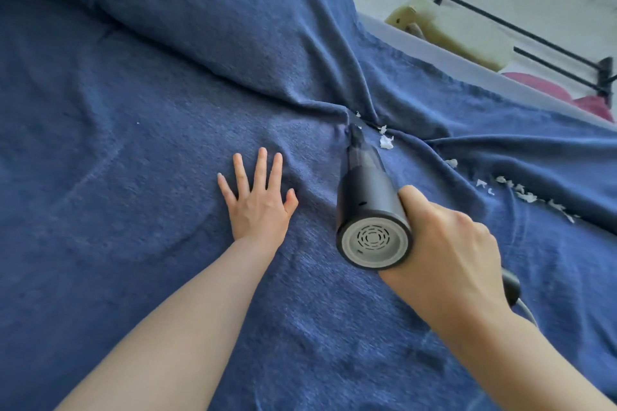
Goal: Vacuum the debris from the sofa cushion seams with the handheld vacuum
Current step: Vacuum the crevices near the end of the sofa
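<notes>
1. Your handheld vacuum (369,207) is a dark cylindrical unit with a pale grey rear cap bearing a ring of vent slots. It tapers forward to a narrow dark nozzle (356,137).
2. The nozzle tip sits in the seam (337,110) where the folds of the blue terry cover (133,160) converge, at the foot of the back cushion (200,10).
3. White paper-like debris (386,141) lies just right of the nozzle. More scraps (527,193) trail along the crease running down to the right, well apart from the nozzle.
4. A single tiny white speck (138,123) rests on the seat surface far to the left.
5. Hidden or unclear: the vacuum's handle is covered by your right hand (450,243). Only a dark end piece (510,287) and a short run of pale cord (529,314) show behind the wrist.
6. Whether the nozzle tip touches the fabric cannot be told; it is small and dark against shadow.
7. Background at upper right is blurred: a pale yellowish block (460,30), a black metal frame (534,37) and something pink (551,90), partly cut off by the sofa edge.
8. Your right hand grips the vacuum from the right side, knuckles up, thumb lying along the barrel.
9. Your left hand (258,197) lies flat, palm down, on the cover left of the vacuum, fingers straight and spread, holding nothing.
10. Both forearms enter from the bottom edge, bare.
</notes>
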